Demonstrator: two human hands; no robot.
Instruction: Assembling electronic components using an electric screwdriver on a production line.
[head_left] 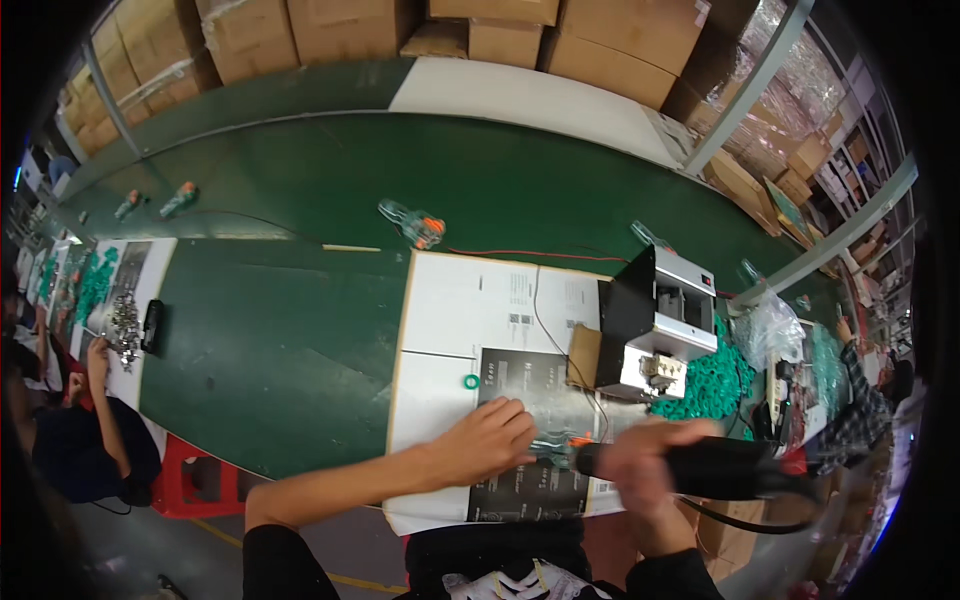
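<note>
My left hand (485,438) is closed, its fingertips at the near end of a small clear teal plastic piece with an orange part (556,447). That piece lies low over the black printed sheet (520,385) on the bench. My right hand (645,470), smeared by motion, is wrapped round a black cylindrical electric screwdriver (715,466) lying sideways. Its narrow end points left at the orange part; whether they touch I cannot tell. A green ring (471,382) lies on the white sheet (430,320) beyond my left hand.
A black-and-silver machine (665,325) stands at right, beside a pile of green rings (715,375). Another clear-and-orange piece (415,225) lies farther back on the green bench (270,350). Cartons (350,35) line the back. People work at left (85,450) and right (860,410).
</note>
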